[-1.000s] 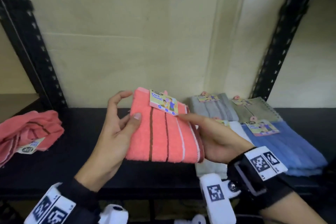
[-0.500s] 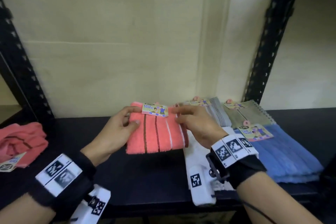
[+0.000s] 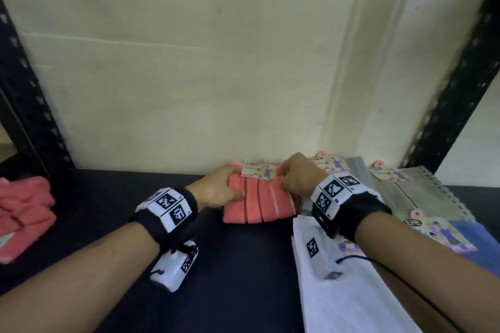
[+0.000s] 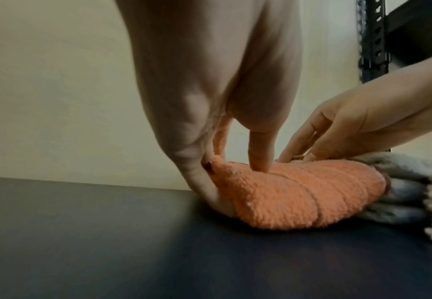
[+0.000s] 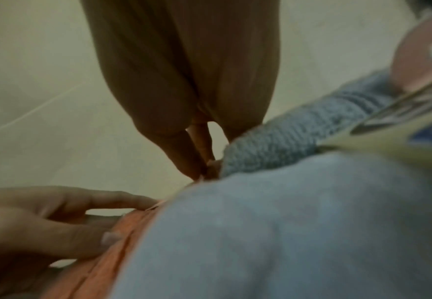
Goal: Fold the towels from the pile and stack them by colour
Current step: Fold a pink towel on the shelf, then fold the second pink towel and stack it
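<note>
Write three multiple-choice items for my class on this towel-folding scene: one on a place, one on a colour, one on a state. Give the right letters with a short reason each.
1. Where does the folded coral striped towel lie?
A. on the dark shelf, left of the grey towel stack
B. on top of the blue towel
C. in the air, clear of the shelf

2. What colour is the crumpled unfolded towel at the shelf's far left?
A. white
B. coral pink
C. green

3. What is the left hand doing?
A. hanging idle
B. gripping the coral towel's left edge, thumb on top
C. pulling off the paper label

Answers: 1 A, the left wrist view shows it resting on the shelf against the grey stack. 2 B, the head view shows it coral pink like the folded one. 3 B, the fingers curl under the edge while the right hand rests on the other side.
</note>
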